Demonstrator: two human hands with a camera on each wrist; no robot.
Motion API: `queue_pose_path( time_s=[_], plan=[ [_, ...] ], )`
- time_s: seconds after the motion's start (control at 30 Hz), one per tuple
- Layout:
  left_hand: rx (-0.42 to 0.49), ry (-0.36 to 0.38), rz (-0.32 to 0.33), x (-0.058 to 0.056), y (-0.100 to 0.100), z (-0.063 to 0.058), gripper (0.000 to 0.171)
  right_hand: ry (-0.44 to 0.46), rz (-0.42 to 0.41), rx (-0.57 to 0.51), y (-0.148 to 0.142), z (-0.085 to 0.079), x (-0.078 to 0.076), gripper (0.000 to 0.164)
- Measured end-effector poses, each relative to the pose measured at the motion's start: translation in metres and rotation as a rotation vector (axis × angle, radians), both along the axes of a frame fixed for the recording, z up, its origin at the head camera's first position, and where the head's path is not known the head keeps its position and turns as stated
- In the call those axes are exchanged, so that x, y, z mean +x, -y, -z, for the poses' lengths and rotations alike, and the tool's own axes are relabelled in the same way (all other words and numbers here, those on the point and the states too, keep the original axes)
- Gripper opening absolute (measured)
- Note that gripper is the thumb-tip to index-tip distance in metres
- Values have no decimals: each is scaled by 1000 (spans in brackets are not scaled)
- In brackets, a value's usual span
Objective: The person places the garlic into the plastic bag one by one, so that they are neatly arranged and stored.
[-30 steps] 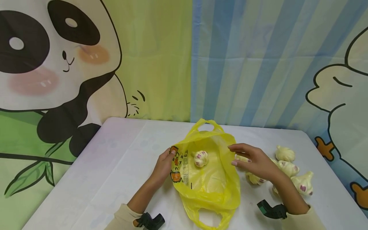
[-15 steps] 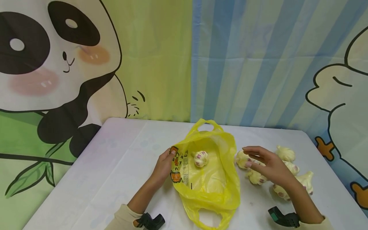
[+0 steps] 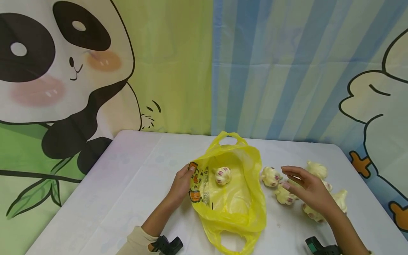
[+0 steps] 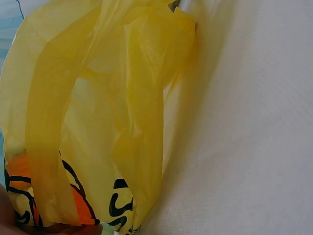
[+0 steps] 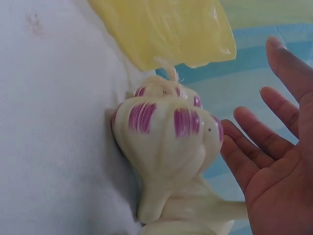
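A yellow plastic bag (image 3: 236, 209) lies on the table with its mouth spread, and one garlic bulb (image 3: 222, 176) sits inside it. My left hand (image 3: 180, 184) pinches the bag's left rim, where orange and black print shows. Over the garlic bulbs to the right of the bag hovers my right hand (image 3: 310, 189), fingers extended and holding nothing. Close below that hand, in the right wrist view, is a white garlic bulb (image 5: 166, 137) with purple marks. Two bulbs, one of them the nearer garlic bulb (image 3: 271, 176), lie between bag and hand.
More garlic bulbs, among them a far bulb (image 3: 316, 170) and a right-hand bulb (image 3: 341, 200), lie partly hidden behind my right hand and arm. The white table (image 3: 127, 198) ends at a printed curtain (image 3: 178, 71) behind it.
My right hand has drawn back from the bag's right edge toward the right, leaving a garlic bulb beside the bag in view. The left hand and bag have stayed put.
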State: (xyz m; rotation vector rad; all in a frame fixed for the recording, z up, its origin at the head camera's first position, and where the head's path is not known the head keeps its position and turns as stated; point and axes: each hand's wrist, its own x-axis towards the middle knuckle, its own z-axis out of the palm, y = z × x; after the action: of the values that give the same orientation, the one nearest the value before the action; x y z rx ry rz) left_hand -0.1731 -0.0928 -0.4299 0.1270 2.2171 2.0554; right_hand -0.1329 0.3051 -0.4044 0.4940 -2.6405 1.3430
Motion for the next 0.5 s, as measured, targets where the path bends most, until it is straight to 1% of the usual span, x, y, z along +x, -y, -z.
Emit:
queue_pose_path(
  time_s=[0.17,0.27,0.37,0.5],
  plan=[
    [-5,10,-5,0,0,1,40,64,24,15,-5,6,2,48],
    [-11,17,-3,1,-1,-2,39,95,23,20,-7,10,3,50],
    [-15,22,6,6,-2,-11,39,102,2,19,-9,13,2,52],
    [-17,20,17,14,-3,-29,38,110,-32,36,-11,16,-1,53]
  ],
)
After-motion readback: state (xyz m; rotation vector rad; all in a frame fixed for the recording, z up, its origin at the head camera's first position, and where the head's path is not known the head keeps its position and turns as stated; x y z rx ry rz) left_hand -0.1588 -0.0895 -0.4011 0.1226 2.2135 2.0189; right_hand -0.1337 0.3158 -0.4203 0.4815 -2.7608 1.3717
